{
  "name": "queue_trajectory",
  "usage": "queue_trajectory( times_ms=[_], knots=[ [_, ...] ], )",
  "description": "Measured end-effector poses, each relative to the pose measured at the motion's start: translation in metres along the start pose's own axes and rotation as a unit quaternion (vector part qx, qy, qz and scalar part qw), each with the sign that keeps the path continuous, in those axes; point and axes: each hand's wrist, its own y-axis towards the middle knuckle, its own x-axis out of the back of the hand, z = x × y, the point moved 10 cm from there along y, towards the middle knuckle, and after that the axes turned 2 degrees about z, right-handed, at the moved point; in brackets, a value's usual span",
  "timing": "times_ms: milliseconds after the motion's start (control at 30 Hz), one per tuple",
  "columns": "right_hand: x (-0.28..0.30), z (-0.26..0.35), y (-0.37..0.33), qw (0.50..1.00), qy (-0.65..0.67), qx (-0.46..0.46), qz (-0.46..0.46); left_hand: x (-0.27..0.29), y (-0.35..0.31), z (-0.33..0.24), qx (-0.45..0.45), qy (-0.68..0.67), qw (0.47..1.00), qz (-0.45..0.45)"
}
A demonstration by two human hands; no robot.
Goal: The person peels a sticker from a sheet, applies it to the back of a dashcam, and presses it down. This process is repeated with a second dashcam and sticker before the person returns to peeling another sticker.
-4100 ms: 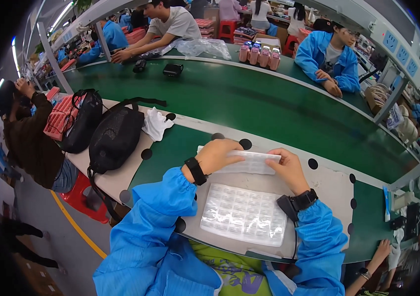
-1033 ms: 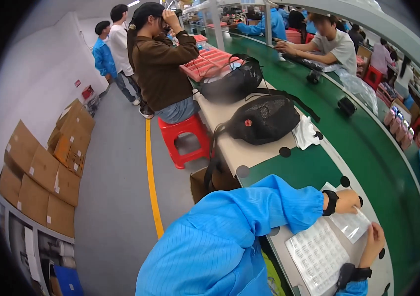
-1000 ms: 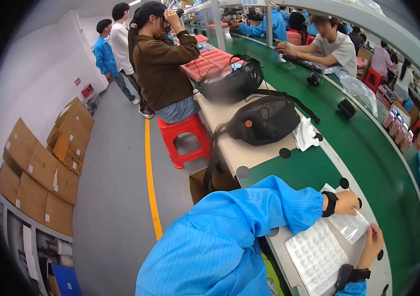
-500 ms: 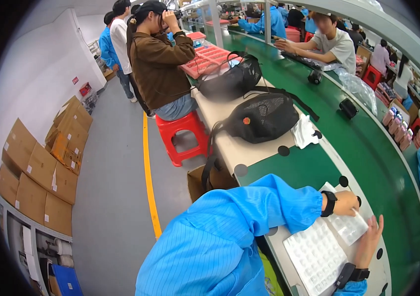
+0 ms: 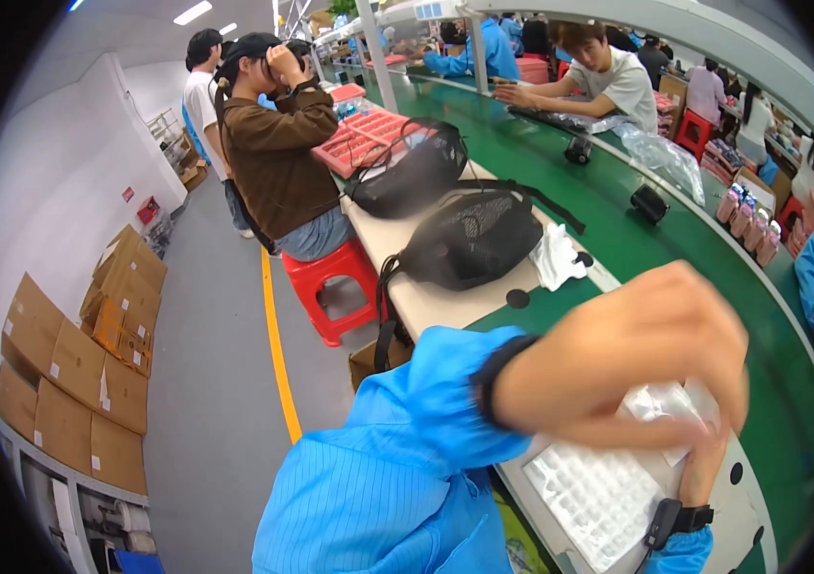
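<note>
My left hand (image 5: 632,359) is raised close to the camera and blurred, with its fingers curled down toward the thumb. I cannot make out what is between them. Behind it lies a crumpled piece of clear plastic (image 5: 660,402), partly covered. My right hand (image 5: 703,469) is beside that plastic near the table's far edge; my left hand hides its fingers. Below them a white tray (image 5: 598,497) with rows of small pockets lies flat on the table. Dark bands circle both wrists, and both sleeves are blue.
Black mesh bags (image 5: 479,239) and a white cloth (image 5: 557,256) lie farther along the table (image 5: 407,297). A green conveyor belt (image 5: 608,206) runs alongside it. A person sits on a red stool (image 5: 335,287) to the left. Stacked cartons (image 5: 91,383) line the wall.
My left hand has risen from the plastic over the tray toward the camera. My right hand stays near the plastic, its fingers now covered. The view has shifted slightly.
</note>
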Motion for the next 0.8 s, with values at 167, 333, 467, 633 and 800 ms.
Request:
queue_trajectory(
  times_ms=[167,333,467,633,800],
  knots=[
    [-0.004,0.0,0.001,0.999,-0.022,-0.015,-0.021,0.015,-0.035,-0.055,-0.151,-0.007,0.983,-0.102],
    [-0.01,-0.002,0.0,0.999,-0.025,-0.028,-0.025,0.005,-0.024,-0.046,-0.186,-0.054,0.971,-0.14],
    [-0.007,-0.006,0.005,0.999,-0.028,-0.02,-0.019,0.0,-0.02,-0.041,-0.163,-0.069,0.981,-0.077],
    [-0.004,-0.004,0.0,0.999,-0.026,-0.028,-0.038,-0.003,-0.026,-0.045,-0.188,-0.037,0.98,-0.047],
    [0.003,-0.005,0.002,1.0,-0.007,-0.017,-0.01,-0.036,-0.012,0.037,0.039,0.11,0.988,0.097]
  ],
)
